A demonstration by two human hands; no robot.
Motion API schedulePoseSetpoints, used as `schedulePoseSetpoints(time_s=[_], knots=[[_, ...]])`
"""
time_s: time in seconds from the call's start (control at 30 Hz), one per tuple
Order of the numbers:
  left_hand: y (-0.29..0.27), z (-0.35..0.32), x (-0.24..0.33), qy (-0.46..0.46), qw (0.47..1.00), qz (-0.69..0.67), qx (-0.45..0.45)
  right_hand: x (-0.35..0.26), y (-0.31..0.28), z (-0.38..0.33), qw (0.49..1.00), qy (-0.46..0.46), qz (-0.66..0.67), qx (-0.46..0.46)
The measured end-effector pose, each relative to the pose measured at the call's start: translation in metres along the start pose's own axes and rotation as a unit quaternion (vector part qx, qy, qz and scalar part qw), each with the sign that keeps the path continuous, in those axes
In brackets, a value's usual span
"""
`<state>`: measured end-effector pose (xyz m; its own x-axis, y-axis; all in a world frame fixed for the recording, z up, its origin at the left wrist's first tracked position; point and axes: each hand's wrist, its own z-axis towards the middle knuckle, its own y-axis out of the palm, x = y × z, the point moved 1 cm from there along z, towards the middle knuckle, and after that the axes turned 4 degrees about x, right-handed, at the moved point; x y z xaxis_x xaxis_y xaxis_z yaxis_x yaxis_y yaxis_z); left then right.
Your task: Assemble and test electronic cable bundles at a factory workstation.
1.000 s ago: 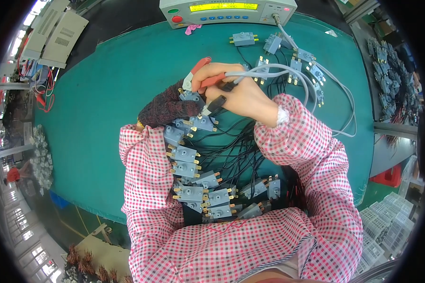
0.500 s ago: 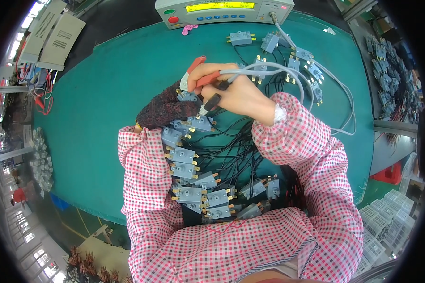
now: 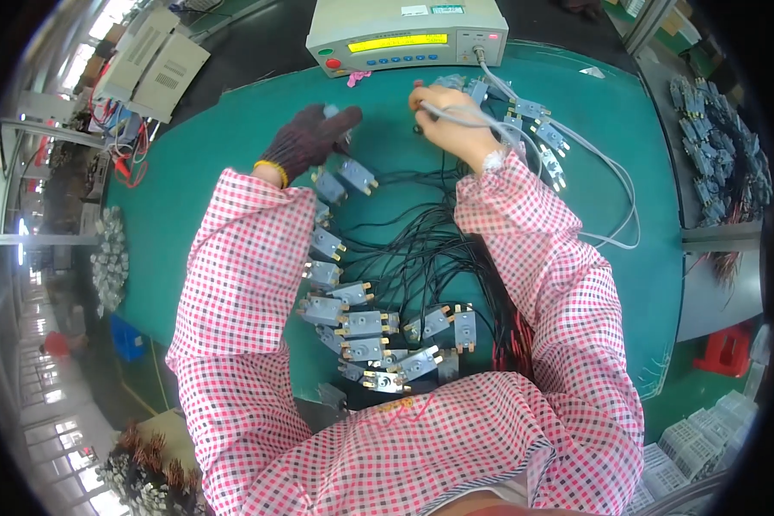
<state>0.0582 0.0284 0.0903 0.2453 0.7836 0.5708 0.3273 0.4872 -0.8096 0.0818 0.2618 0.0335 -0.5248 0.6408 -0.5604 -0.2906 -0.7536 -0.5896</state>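
Observation:
My left hand [image 3: 308, 142], in a dark knitted glove, is over the left part of the green mat. Its fingers are closed around a small grey box with metal terminals [image 3: 331, 111], mostly hidden and blurred. More of these grey boxes [image 3: 357, 175] lie just below the glove and run in a line toward me. My bare right hand [image 3: 456, 125] is apart from the left, closed on test clips [image 3: 418, 88] with red and black parts, mostly covered by the fingers. Grey cables [image 3: 482, 118] trail from this hand.
An electrical tester [image 3: 407, 43] with a lit yellow display stands at the far edge of the green mat [image 3: 232, 138]. Black wires [image 3: 413, 249] spread between my arms. Several grey boxes [image 3: 552, 138] lie right of my right hand. A red stool [image 3: 724, 351] stands beyond the right edge.
My hands have parted: the right has moved away to the right with the clips, off the grey box. The left has moved farther from me. The view has shifted slightly.

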Motion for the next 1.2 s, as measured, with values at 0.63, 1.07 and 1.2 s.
schedulePoseSetpoints(time_s=[0.63,1.07,1.2], knots=[[0.048,0.034,0.069,-0.083,0.939,0.3,0.147,0.013,0.002,-0.003,0.993,0.092,-0.009,0.08],[0.029,-0.05,-0.046,-0.011,0.847,-0.498,-0.186,-0.062,0.01,0.001,0.874,0.125,0.463,-0.079],[0.068,-0.031,-0.096,0.093,0.802,-0.572,-0.144,-0.086,0.021,-0.004,0.856,0.142,0.469,-0.162]])
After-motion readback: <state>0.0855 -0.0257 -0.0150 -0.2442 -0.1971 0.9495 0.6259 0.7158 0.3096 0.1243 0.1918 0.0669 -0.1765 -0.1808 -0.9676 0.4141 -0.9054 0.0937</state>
